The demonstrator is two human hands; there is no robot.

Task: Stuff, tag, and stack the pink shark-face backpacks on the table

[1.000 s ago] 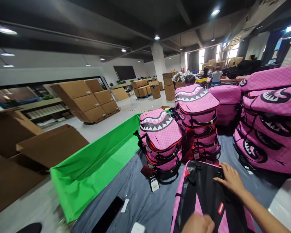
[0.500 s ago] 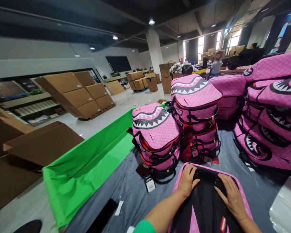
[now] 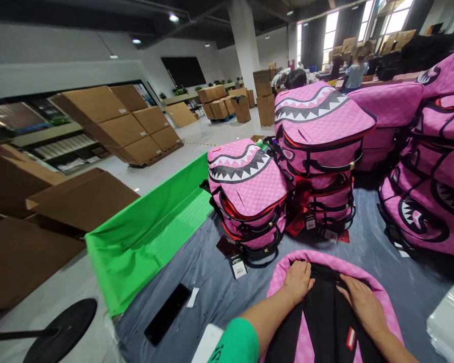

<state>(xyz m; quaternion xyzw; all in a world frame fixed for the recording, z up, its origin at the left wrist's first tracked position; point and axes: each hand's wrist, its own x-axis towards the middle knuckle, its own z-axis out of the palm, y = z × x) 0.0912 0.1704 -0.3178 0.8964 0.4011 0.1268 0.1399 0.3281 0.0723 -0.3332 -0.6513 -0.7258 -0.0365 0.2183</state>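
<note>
Both hands (image 3: 298, 281) lie flat atop a pink-and-black backpack (image 3: 323, 322).

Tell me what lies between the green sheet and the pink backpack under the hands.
Head view: grey sheeting with a flat black slab and a white slip.

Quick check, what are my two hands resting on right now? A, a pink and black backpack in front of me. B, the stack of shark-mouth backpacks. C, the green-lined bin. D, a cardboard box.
A. The left hand and right hand both lie flat on the pink and black backpack, which lies on the grey sheet.
</note>
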